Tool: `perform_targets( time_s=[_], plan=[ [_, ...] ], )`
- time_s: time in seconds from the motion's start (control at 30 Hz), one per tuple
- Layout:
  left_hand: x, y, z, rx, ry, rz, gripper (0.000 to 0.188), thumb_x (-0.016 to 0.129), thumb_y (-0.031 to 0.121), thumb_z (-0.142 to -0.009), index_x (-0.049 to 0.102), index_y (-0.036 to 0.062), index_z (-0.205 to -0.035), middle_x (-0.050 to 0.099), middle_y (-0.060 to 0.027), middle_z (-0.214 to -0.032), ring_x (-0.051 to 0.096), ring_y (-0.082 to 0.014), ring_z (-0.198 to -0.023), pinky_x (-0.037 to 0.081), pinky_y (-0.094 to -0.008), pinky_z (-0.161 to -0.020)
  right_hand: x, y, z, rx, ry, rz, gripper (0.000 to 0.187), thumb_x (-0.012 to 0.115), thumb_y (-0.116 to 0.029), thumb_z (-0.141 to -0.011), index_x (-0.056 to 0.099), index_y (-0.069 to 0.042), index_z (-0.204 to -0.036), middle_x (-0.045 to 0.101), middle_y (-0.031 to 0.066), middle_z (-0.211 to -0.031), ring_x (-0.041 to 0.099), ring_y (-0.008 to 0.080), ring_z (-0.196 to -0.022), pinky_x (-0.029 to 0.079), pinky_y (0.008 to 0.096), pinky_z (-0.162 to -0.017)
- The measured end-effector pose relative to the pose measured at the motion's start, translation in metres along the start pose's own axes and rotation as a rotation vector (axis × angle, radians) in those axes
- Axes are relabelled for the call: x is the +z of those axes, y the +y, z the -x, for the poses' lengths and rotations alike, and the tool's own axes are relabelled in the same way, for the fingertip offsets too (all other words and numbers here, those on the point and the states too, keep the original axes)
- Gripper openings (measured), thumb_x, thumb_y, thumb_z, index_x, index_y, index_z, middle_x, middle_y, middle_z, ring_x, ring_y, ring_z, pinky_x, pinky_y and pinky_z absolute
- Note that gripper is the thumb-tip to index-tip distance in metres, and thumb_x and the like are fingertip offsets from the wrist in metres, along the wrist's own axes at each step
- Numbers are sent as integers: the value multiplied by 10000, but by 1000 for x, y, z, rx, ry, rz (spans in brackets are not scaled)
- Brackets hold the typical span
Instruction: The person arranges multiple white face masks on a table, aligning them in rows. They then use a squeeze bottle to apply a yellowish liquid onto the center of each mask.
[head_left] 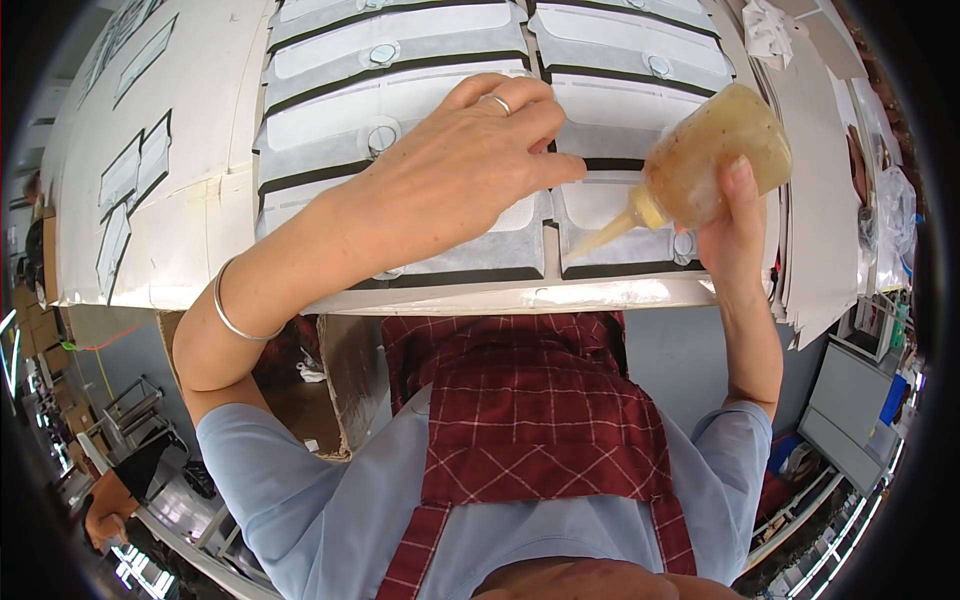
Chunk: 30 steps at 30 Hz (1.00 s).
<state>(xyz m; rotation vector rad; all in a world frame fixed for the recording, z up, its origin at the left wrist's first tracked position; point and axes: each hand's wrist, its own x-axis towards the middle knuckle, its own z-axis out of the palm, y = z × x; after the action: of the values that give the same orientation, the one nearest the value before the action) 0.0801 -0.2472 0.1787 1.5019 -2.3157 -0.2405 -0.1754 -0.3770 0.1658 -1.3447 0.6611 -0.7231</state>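
At right, the right hand (737,220) has its grip round a yellowish bottle (700,150). Upper centre, over panels (470,252), the left hand's (495,145) grip I cannot tell.

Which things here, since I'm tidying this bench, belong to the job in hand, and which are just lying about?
Apparently in the job:
squeeze bottle, held in the right hand
dark-edged gray-and-white panels, under the left hand

Probably just lying about:
crumpled white sheet
clear plastic bag
cardboard box
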Motion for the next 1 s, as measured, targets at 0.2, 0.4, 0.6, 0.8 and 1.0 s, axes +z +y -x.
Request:
perform_targets(
  time_s=[0.2,0.4,0.6,0.8,1.0],
  plan=[
    [-1,-6,0,27,104,-3,489,544,-126,-778,682,100,-1189,556,-87,-1052,527,-291,-1117,409,-435,-1028,-40,-26,-28,231,-331,-930,646,564,-477,-1030,411,13,-1423,543,224,-1311,580,273,-1190,581,295,-697],
    [-17,-48,-24,-103,257,0,499,428,-166,-819,653,50,-1208,586,-139,-1089,534,-318,-1110,448,-402,-1003,-32,-33,-74,-107,-1,-328,524,570,-428,-1042,512,-12,-1356,637,161,-1267,683,207,-1041,589,272,-634],
    [-1,-67,-40,-64,179,68,434,454,-157,-844,706,51,-1130,605,-115,-1047,542,-303,-1065,463,-397,-977,3,-17,-92,-89,8,38,520,617,-437,-1009,559,-14,-1305,689,94,-1150,696,120,-926,581,255,-619],
    [6,-68,-39,-29,151,20,407,500,-138,-853,734,71,-1111,583,-97,-967,540,-280,-1032,448,-381,-900,6,-9,-95,-123,-8,74,487,655,-413,-986,570,-10,-1246,682,93,-1077,708,142,-898,593,253,-599],
    [6,-67,-37,-15,173,-11,407,517,-134,-846,738,80,-1112,556,-92,-932,534,-276,-1025,432,-382,-879,4,-11,-82,-102,-9,76,486,658,-400,-979,553,-10,-1250,679,96,-1073,706,151,-898,567,259,-566]
  ],
)
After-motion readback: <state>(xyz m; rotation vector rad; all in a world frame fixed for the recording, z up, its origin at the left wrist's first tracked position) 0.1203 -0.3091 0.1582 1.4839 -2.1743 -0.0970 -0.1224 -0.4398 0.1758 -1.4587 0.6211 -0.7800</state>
